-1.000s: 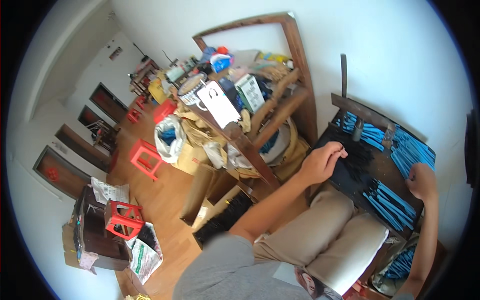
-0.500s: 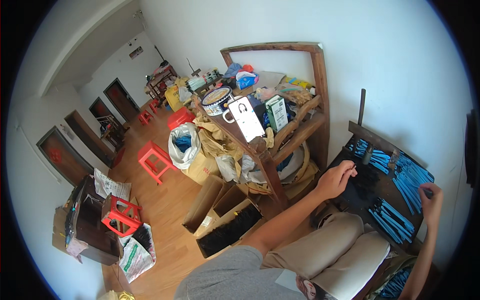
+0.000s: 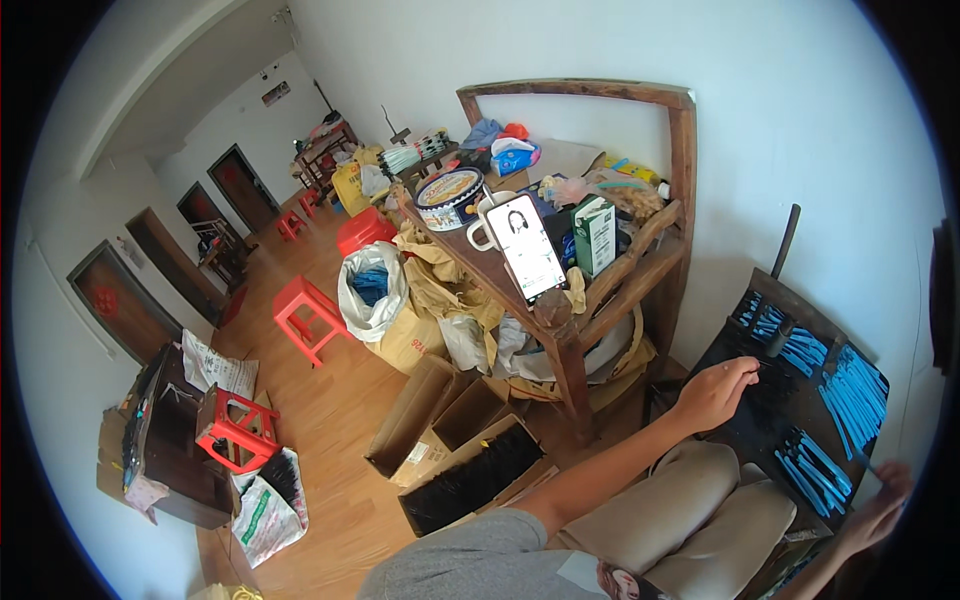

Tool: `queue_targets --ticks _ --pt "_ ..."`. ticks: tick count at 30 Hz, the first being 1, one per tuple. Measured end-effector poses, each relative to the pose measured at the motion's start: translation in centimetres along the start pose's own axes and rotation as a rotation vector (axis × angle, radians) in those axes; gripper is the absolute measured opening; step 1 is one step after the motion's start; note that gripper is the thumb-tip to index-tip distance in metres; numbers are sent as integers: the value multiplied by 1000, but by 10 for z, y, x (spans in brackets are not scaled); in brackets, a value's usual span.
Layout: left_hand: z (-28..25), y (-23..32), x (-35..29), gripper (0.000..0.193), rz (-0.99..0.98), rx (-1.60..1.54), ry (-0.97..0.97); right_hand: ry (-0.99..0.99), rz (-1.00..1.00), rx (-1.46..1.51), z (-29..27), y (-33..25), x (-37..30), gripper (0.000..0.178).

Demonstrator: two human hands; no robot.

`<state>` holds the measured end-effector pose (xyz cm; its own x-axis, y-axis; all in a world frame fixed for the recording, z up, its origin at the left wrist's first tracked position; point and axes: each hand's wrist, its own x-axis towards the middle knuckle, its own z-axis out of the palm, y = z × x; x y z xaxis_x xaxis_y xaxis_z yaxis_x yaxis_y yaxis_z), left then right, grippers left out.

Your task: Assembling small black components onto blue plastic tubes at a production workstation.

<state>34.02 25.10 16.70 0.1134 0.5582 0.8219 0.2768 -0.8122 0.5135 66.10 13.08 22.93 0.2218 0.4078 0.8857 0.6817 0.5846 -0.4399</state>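
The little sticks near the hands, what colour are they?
The sticks are bright blue, lying on a black board; the head view shows them.

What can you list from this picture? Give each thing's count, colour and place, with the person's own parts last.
Wooden shelf unit: one, brown, against the white wall.
Phone: one, lit screen, propped on the shelf.
Mug: one, white, behind the phone.
Round tin: one, blue-patterned, on the shelf.
Plastic stools: several, red, on the wood floor.
Cardboard boxes: several, brown, open, below the shelf.
Blue strips: many, in bunches on the dark board.
Dark board: one, black, at the right.
Left hand: on the dark board.
Right hand: at the frame's edge, grip unclear.
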Motion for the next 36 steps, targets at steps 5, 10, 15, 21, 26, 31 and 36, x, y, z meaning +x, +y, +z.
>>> queue_targets --ticks 5,10,15,21,26,31,36 --pt "-5 3 -2 16 -13 56 -1 84 446 673 64 -71 -26 43" --pt "-8 1 -1 13 -70 69 -16 -328 496 858 98 -133 -13 43" --pt "-5 -1 0 13 -71 62 -3 -566 588 963 106 -174 13 37" --pt "-3 1 0 11 -48 72 36 -813 613 1630 132 -191 42 25" --pt "-1 1 0 11 -53 64 41 -964 492 1975 154 -198 55 14" --pt "-4 0 0 12 -37 79 46 -1040 559 2084 158 -208 65 4" --pt "0 1 2 12 -32 73 50 -1332 482 2125 164 -201 81 26"
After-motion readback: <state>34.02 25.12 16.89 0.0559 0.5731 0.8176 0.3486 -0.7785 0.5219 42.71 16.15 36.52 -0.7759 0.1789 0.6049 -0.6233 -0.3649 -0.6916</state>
